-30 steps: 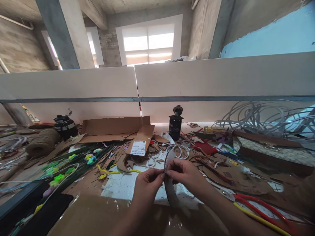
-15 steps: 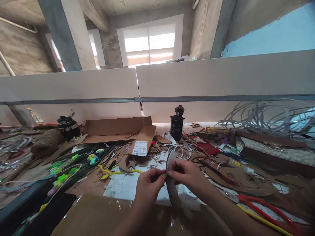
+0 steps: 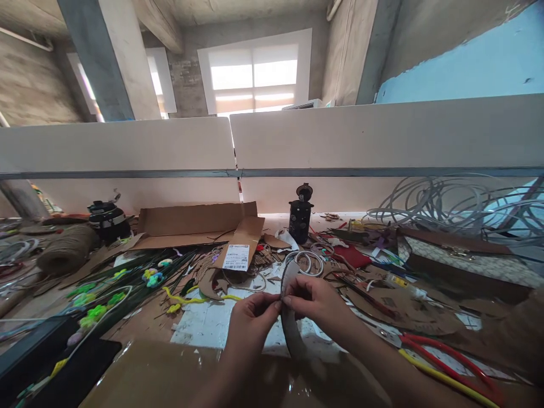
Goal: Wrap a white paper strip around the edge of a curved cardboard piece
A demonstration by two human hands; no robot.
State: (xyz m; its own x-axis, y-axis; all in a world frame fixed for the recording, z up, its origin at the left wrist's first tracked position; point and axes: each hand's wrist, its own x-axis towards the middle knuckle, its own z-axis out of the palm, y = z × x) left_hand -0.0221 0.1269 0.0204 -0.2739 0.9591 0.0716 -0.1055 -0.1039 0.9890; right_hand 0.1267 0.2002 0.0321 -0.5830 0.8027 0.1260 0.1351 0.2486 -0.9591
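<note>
Both hands meet in the middle of the view, around a curved cardboard strip (image 3: 290, 333) with a pale face and a dark edge. It stands upright, bowed, its lower end near the brown sheet. My right hand (image 3: 312, 297) pinches it at its middle from the right. From the left, my left hand (image 3: 255, 320) has thumb and forefinger pressed together at the strip's edge; whatever small thing may be between those fingertips is hidden. Behind the hands lie a crescent-shaped cardboard piece (image 3: 208, 284), a yellow fuzzy stem (image 3: 183, 298) and white rings (image 3: 312, 263).
Red-handled scissors (image 3: 446, 357) lie at right, near my forearm. A black bottle (image 3: 300, 222) with a raised lid stands behind. An opened cardboard box (image 3: 195, 226), twine roll (image 3: 68, 249), bright fuzzy flowers (image 3: 94, 314), a patterned bag (image 3: 467, 260) and coiled tubing (image 3: 425, 198) crowd the table.
The whole scene has shifted slightly left as the head turned a little. Both hands keep nearly the same hold on the curved strip.
</note>
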